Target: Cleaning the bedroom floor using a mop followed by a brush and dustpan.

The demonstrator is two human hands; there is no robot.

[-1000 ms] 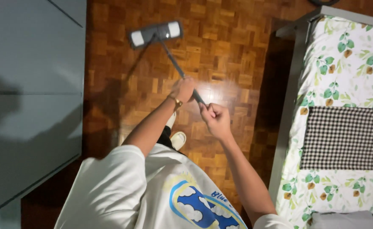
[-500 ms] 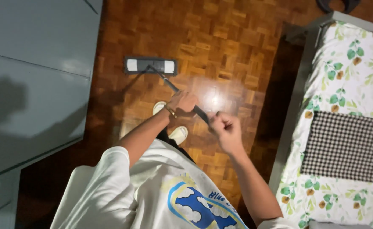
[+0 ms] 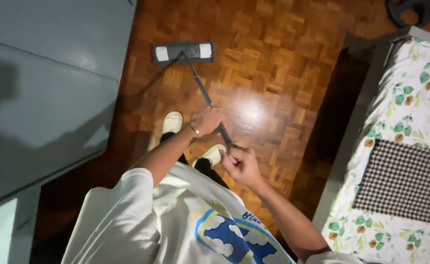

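The left hand [image 3: 207, 120] is closed around the middle of the mop handle [image 3: 202, 90], fingers wrapped over the dark shaft, with a thin bracelet [image 3: 194, 130] at its wrist. The right hand [image 3: 241, 164] is clenched in a fist around the handle's upper end, just below and to the right of the left one. The handle runs slanting up and to the left from the hands to the flat mop head [image 3: 183, 52], a grey rectangular pad with a pale patch at each end, which lies flat on the parquet floor [image 3: 283, 63] well ahead of the person, close to the grey wardrobe [image 3: 49, 83] that fills the left side of the view.

Beneath the hands, two pale slippers [image 3: 172, 122] stand on the floor, one under the left forearm and the other partly hidden behind the handle. A bright patch of reflected light lies on the wood just right of the left hand. The person wears a white T-shirt [image 3: 127, 220] with a blue and white cloud print. On the right stands a bed [image 3: 420, 98] with a leaf-patterned sheet, and a black-and-white checked cloth [image 3: 405, 181] lies on it. A dark round object [image 3: 412, 11], too cut off to identify, sits at the top right edge.
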